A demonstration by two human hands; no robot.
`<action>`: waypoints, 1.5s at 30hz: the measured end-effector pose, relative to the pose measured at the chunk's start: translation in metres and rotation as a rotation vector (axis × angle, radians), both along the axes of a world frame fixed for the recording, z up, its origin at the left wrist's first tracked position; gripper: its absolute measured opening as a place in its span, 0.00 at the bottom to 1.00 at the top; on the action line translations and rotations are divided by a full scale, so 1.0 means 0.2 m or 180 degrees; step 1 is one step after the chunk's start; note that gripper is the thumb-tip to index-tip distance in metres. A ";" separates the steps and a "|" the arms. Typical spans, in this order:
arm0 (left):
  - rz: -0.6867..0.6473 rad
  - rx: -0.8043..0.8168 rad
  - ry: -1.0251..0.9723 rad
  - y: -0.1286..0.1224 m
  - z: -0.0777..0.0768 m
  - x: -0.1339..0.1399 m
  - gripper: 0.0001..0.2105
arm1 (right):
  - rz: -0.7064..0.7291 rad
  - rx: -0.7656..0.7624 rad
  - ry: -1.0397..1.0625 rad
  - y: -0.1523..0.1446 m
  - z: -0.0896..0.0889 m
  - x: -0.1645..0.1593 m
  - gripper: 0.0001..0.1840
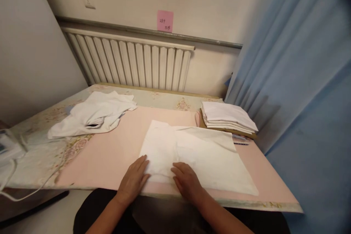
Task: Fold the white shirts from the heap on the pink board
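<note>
A white cloth [211, 161] lies across the pink mat in front of me, its left part doubled over. My left hand [135, 177] rests at the cloth's left edge with its fingers stretched out and the thumb apart. On the near side of the doubled part, my right hand [188, 181] touches the cloth, fingers extended and slightly curved. Neither hand grips the fabric. Light creases run down the middle of the cloth, near my right fingertips.
A crumpled white cloth [94, 113] lies at the left. Folded white cloths [229, 115] are stacked at the back right. The pink mat [109, 157] covers part of the floral tablecloth [35, 157]. A white cable [35, 192] trails at left; a blue curtain [296, 80] hangs at right.
</note>
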State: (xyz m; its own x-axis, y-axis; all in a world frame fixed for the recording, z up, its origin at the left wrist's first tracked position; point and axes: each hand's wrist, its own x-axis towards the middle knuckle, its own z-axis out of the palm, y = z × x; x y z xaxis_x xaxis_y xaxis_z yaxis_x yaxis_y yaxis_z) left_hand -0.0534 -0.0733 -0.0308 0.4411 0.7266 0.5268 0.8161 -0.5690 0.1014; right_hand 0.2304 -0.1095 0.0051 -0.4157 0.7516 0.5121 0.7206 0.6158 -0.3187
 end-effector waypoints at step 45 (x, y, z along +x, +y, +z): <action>0.0287 -0.0402 0.0040 0.13 0.03 0.39 0.20 | -0.0365 -0.0021 -0.0205 -0.12 -0.23 0.09 0.09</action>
